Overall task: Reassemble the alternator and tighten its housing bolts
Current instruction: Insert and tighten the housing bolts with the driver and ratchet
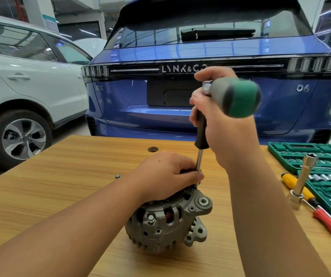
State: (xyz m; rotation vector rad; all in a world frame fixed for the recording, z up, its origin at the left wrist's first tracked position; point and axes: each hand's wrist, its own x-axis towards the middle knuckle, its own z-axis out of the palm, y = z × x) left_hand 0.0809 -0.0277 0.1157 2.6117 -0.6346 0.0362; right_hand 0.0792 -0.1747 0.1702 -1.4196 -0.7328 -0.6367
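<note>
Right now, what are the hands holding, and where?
Right hand grips the driver by its black handle; left hand holds the alternator on top.

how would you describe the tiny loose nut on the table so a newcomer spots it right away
Start at the wooden table and find the grey alternator under the left hand. The nut lies alone on bare wood left of that hand, a small grey metal piece, nearer than the dark round inset.
</note>
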